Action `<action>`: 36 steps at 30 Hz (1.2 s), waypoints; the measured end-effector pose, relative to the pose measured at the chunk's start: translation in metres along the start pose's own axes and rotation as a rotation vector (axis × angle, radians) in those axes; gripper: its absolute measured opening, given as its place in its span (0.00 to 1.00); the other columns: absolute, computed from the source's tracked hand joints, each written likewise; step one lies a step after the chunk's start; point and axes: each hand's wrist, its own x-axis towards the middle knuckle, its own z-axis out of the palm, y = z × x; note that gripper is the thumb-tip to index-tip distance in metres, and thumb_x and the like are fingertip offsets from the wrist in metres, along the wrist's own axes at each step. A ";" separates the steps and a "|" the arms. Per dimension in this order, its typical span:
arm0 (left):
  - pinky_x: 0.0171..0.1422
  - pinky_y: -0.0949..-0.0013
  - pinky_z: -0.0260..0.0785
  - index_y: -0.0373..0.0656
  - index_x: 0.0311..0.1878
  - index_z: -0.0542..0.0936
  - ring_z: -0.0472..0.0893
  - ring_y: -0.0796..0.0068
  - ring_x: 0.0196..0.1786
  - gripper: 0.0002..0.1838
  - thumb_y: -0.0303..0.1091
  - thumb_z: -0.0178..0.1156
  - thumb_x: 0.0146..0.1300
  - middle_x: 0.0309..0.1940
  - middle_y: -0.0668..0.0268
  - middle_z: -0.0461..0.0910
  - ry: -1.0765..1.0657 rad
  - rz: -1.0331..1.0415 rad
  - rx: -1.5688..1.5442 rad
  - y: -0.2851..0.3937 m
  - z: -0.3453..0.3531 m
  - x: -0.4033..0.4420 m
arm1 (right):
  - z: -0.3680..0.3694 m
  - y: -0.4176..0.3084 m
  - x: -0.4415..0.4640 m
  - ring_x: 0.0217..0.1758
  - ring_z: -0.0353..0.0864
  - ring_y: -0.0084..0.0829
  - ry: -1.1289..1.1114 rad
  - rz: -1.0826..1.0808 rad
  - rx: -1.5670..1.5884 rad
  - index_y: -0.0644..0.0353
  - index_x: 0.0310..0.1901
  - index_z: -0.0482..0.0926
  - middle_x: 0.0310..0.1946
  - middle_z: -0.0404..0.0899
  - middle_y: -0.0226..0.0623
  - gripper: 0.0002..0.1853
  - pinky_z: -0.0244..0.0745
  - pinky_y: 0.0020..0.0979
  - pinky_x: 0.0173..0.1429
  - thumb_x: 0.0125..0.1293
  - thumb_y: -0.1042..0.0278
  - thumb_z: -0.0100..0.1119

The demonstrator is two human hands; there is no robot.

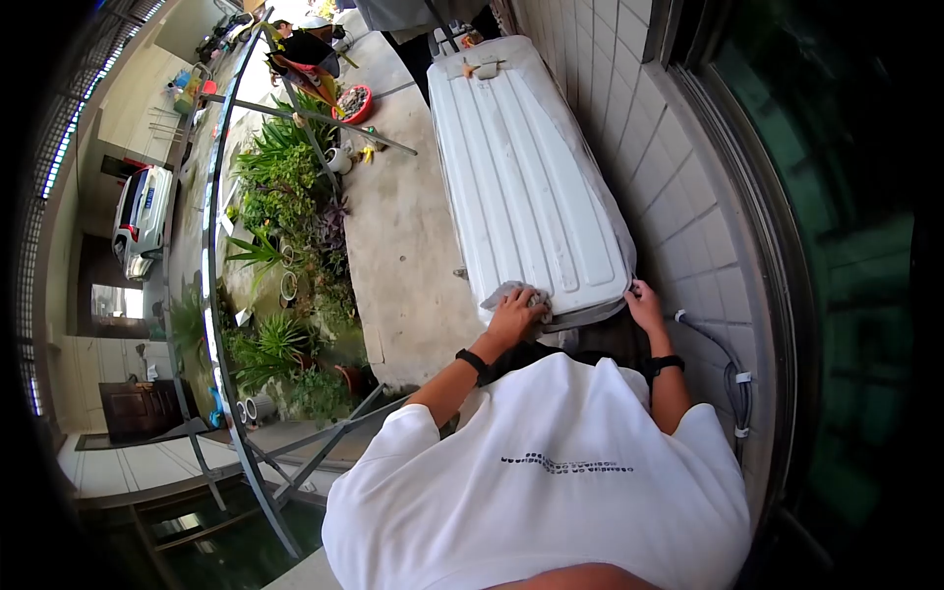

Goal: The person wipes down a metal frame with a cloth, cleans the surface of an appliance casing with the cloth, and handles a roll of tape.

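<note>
A long white ribbed cover (526, 167), like the top of an outdoor air-conditioner unit, stretches away from me beside the tiled wall. My left hand (518, 315) is closed over a crumpled grey cloth (511, 289) and presses it on the cover's near left corner. At the near right corner, my right hand (645, 306) has its fingers bent against the cover's edge. Part of its grip is hidden. On the cover's far end lie a small orange-and-grey tool (470, 70) and a brownish piece (488, 71) I cannot identify.
Another person in dark trousers (417, 64) stands at the far end. The tiled wall (639, 128) and grey cables (730, 369) are on my right. To the left are a metal frame (209, 285), potted plants (280, 339) and a red basin (354, 103).
</note>
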 end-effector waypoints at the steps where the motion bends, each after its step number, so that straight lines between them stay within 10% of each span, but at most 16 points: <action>1: 0.65 0.51 0.65 0.61 0.58 0.81 0.67 0.53 0.67 0.25 0.29 0.61 0.56 0.64 0.61 0.69 0.001 -0.021 -0.006 -0.007 -0.003 -0.009 | -0.002 0.000 0.003 0.45 0.85 0.50 -0.016 0.004 -0.018 0.65 0.57 0.77 0.40 0.85 0.51 0.25 0.79 0.43 0.51 0.61 0.60 0.63; 14: 0.59 0.51 0.67 0.56 0.54 0.82 0.71 0.53 0.60 0.17 0.45 0.64 0.62 0.57 0.59 0.73 0.179 0.004 -0.081 0.033 0.008 0.048 | -0.005 0.000 0.010 0.33 0.86 0.34 -0.082 -0.035 -0.079 0.66 0.55 0.78 0.34 0.86 0.43 0.20 0.80 0.36 0.42 0.63 0.67 0.63; 20: 0.61 0.50 0.67 0.56 0.54 0.81 0.70 0.54 0.64 0.17 0.41 0.62 0.62 0.59 0.59 0.71 0.177 0.019 -0.026 0.043 0.022 0.067 | -0.005 0.008 0.010 0.38 0.87 0.42 -0.123 0.040 -0.007 0.66 0.55 0.78 0.34 0.86 0.49 0.23 0.79 0.40 0.44 0.62 0.61 0.65; 23: 0.62 0.51 0.67 0.57 0.56 0.81 0.70 0.54 0.64 0.17 0.39 0.62 0.62 0.60 0.59 0.71 0.161 0.033 -0.043 0.027 0.017 0.037 | -0.007 -0.003 0.007 0.27 0.83 0.27 -0.119 0.048 0.113 0.69 0.54 0.77 0.29 0.84 0.38 0.21 0.77 0.32 0.34 0.65 0.64 0.65; 29: 0.63 0.52 0.67 0.56 0.55 0.82 0.70 0.51 0.62 0.18 0.38 0.64 0.61 0.60 0.59 0.71 0.199 -0.042 -0.022 -0.026 0.024 -0.026 | -0.005 0.001 0.014 0.36 0.86 0.46 -0.097 -0.007 0.023 0.68 0.46 0.81 0.33 0.85 0.51 0.23 0.79 0.42 0.43 0.61 0.54 0.68; 32: 0.62 0.51 0.67 0.55 0.54 0.82 0.71 0.50 0.62 0.18 0.40 0.66 0.60 0.60 0.58 0.72 0.176 -0.154 -0.047 -0.040 0.025 -0.042 | -0.004 -0.007 0.014 0.27 0.84 0.27 -0.070 -0.049 -0.071 0.68 0.42 0.81 0.26 0.84 0.41 0.15 0.77 0.33 0.34 0.65 0.62 0.66; 36: 0.58 0.50 0.69 0.53 0.52 0.82 0.72 0.50 0.57 0.17 0.43 0.66 0.60 0.55 0.57 0.74 0.228 -0.217 -0.014 -0.037 0.034 -0.034 | -0.001 0.011 0.021 0.29 0.86 0.31 -0.110 -0.021 0.022 0.69 0.44 0.80 0.29 0.86 0.43 0.17 0.79 0.33 0.36 0.64 0.62 0.67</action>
